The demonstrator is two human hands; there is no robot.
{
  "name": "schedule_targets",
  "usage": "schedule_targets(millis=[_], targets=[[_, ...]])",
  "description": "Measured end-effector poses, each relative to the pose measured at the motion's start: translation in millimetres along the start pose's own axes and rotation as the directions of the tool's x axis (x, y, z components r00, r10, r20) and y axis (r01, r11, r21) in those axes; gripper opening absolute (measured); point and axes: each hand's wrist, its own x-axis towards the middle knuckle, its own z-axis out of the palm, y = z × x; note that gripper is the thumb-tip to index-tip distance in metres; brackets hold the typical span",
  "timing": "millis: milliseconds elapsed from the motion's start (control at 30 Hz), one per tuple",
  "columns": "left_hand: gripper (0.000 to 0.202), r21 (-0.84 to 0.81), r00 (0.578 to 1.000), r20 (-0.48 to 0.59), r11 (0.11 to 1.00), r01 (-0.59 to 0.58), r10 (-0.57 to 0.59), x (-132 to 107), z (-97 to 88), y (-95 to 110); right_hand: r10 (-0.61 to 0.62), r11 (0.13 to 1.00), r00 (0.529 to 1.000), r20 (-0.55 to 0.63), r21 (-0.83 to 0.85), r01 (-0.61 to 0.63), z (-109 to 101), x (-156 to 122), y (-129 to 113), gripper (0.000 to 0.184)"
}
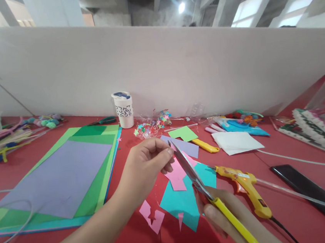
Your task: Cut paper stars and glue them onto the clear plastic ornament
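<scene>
My right hand (215, 212) grips a pair of scissors (190, 172) with yellow handles. Their blades slant up and left, nearly together. At the blade tips, the thumb and fingers of my left hand (146, 163) are pinched together; whatever they hold is too small or hidden to make out. Beneath the blades lies a cut piece of pink paper (178, 179), resting on a turquoise sheet (174, 205). Pink offcuts (157, 223) lie nearer me, one notched. Behind the blades are a lilac piece (192, 149) and a light green piece (184, 134).
A yellow glue gun (243, 182) with a trailing cord and a black phone-like slab (303, 188) lie right. Stacked coloured sheets (61, 178) cover the left. A white cup (125, 112), star sequins (146, 129) and a yellow cutter (205, 146) sit before the white partition (157, 68).
</scene>
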Motion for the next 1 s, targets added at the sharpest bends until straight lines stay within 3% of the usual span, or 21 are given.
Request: schedule_targets(millis=[467,767,1000], targets=[[0.011,-0.004,1.000,0.013,1.000,0.013,-0.013,0.6,-0.5,-1.5,0.005,1.000,1.000,-0.001,-0.018,-0.005,0.1,-1.4,3.7,0.038],[0.011,0.016,1.000,0.020,1.000,0.015,-0.016,1.3,-0.9,-3.5,0.012,0.998,1.000,-0.008,-0.062,-0.012,-0.1,-3.2,-1.0,0.043],[0.011,0.017,1.000,0.007,1.000,0.009,-0.010,1.3,-1.1,-4.2,0.023,0.999,1.000,0.015,-0.038,-0.023,-0.4,-0.1,8.4,0.040]])
